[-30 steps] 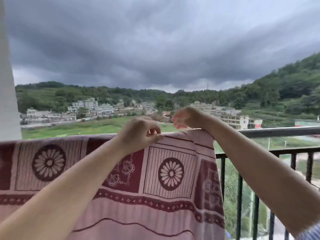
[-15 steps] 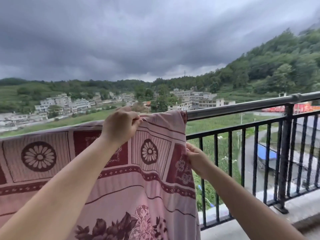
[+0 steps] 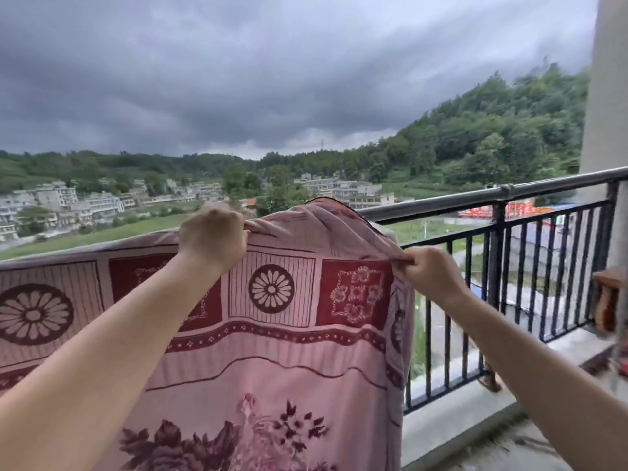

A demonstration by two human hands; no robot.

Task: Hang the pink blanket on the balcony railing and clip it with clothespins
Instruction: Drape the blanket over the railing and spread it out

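As storm clouds (image 3: 238, 79) fill the upper half of the frame, I see the pink blanket (image 3: 272, 351) draped over the balcony railing (image 3: 492, 193), its patterned face hanging down across the lower left and centre. At centre left, my left hand (image 3: 212, 237) is clenched into a fist around the blanket's top fold, right on the line of the rail. Between the hands, the cloth rises in a loose hump above the top bar. Right of centre, my right hand (image 3: 433, 278) pinches the blanket's right edge between thumb and fingers, held just this side of the black bars and a little below the top rail. I see no clothespin on the fabric from here. Further right, the bare railing runs up to a pale pillar (image 3: 608, 96) at the frame's right edge, with a green hillside (image 3: 492, 137) beyond.
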